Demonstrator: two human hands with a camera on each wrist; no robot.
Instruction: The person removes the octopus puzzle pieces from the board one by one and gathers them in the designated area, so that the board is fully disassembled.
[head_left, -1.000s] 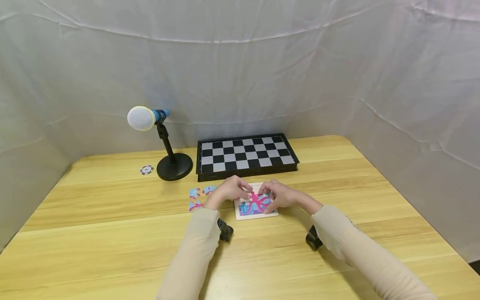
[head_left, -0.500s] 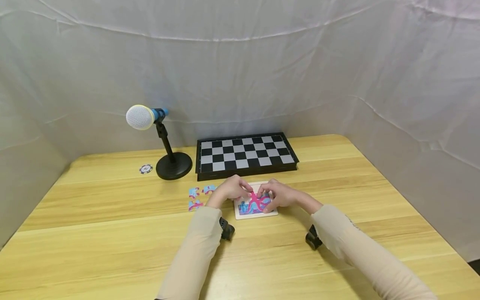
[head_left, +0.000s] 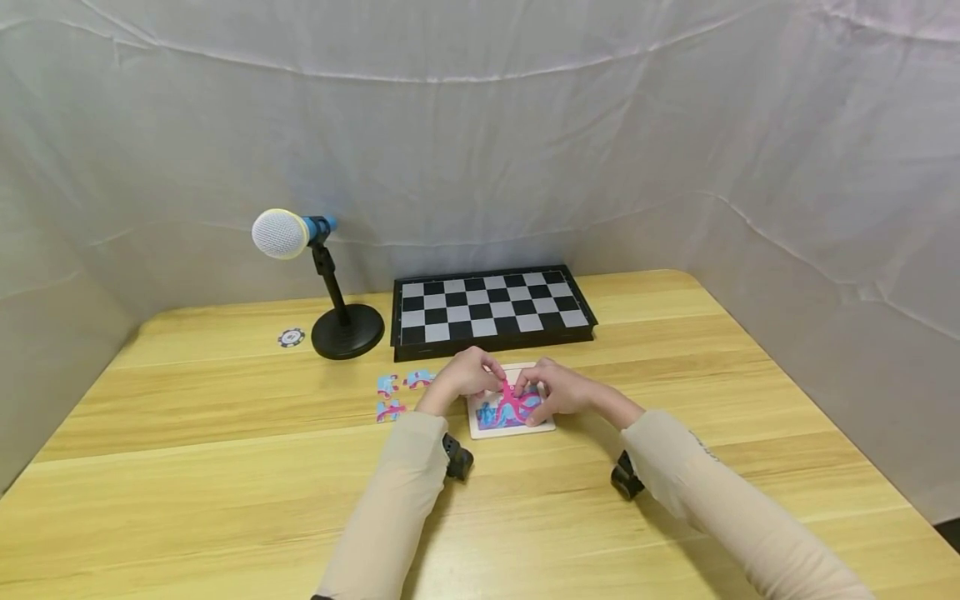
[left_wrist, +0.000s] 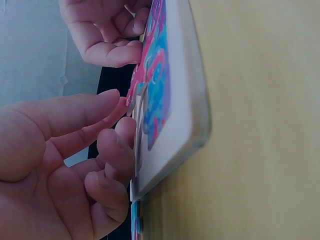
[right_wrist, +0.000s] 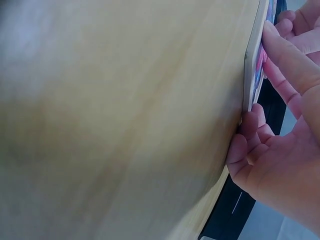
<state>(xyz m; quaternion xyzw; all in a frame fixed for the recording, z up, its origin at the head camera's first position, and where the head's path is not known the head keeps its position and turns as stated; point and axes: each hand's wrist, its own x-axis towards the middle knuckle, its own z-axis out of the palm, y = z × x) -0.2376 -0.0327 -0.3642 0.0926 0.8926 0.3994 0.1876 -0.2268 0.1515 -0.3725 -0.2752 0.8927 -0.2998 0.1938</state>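
A small jigsaw puzzle of a pink octopus on blue lies in a white puzzle tray (head_left: 480,432). My left hand (head_left: 468,372) reaches over the tray's left side, thumb and index finger pinching a pink puzzle piece (left_wrist: 132,93) that tilts up at the octopus's head. In the left wrist view, bare tray shows below that piece. My right hand (head_left: 558,389) rests on the puzzle from the right, its thumb (right_wrist: 272,37) on the picture near the front edge and its index finger on the octopus. Its other fingers are bent at the tray's side.
Loose puzzle pieces (head_left: 390,410) lie left of the tray, partly behind the left wrist. A black and white chessboard (head_left: 491,312) stands close behind. Farther left are a microphone (head_left: 283,234) on a black stand (head_left: 347,332) and a poker chip (head_left: 291,337). Cloth walls surround the wooden table (head_left: 225,500).
My left hand has shifted slightly up and right over the tray, with its fingers closer to the octopus's head. The right hand stays in place on the puzzle.
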